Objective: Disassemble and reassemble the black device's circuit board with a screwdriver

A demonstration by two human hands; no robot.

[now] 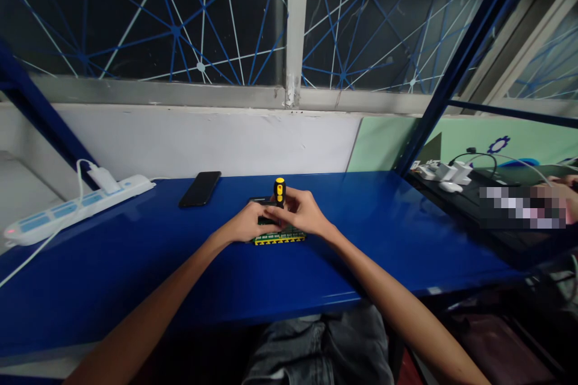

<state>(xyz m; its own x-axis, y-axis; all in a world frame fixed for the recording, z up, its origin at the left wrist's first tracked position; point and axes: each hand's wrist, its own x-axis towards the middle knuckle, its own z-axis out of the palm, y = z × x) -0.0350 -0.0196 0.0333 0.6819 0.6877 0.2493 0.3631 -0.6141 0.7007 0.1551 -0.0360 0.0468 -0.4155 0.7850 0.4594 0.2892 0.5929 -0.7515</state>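
A screwdriver with a black and yellow handle stands upright at the middle of the blue table. The fingers of my right hand are closed around its lower handle from the right. Beneath both hands lies a flat case with green rows and a yellow-and-black striped front edge; most of it is covered. My left hand is at the case's left side, its thumb and fingers bent inward towards the screwdriver's lower part. What those fingertips grip is hidden. A dark piece shows just behind the fingers.
On the blue table, a black phone lies back left. A white power strip with a plugged-in charger and cable is at far left. White adapters lie on a black surface at right, near another person's hand. Wall and windows stand behind.
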